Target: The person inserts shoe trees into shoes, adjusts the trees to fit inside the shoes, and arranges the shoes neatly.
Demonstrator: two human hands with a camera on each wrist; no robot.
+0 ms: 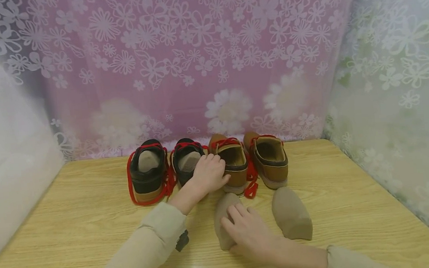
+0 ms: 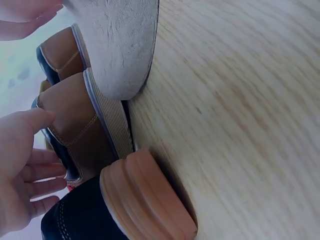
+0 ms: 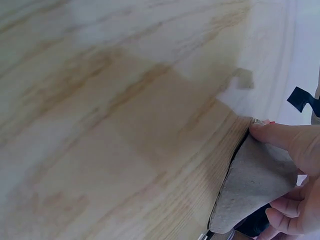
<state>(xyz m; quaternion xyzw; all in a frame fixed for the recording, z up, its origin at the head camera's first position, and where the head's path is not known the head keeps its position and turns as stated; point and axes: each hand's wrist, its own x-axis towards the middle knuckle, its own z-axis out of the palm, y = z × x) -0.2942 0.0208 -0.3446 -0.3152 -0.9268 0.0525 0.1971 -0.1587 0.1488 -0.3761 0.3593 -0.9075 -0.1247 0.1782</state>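
Note:
My left hand (image 1: 209,172) is at the collar of the left brown shoe (image 1: 237,176). In the left wrist view its fingers are fairly straight, with the thumb by the shoe's heel. The right hand (image 1: 247,230) grips a beige moulded shoe insert (image 1: 223,223) on the table, thumb on one edge and fingers on the other in the right wrist view. A second insert (image 1: 292,215) lies to its right, behind the right brown shoe (image 1: 272,163). Both brown shoes look hollow inside.
Two black shoes with red laces, the left one (image 1: 146,186) and its neighbour (image 1: 181,171), hold beige inserts. All the shoes stand in a row on the wooden table (image 1: 73,242), before a pink flowered curtain (image 1: 179,90). Red laces (image 1: 251,188) hang between the brown shoes.

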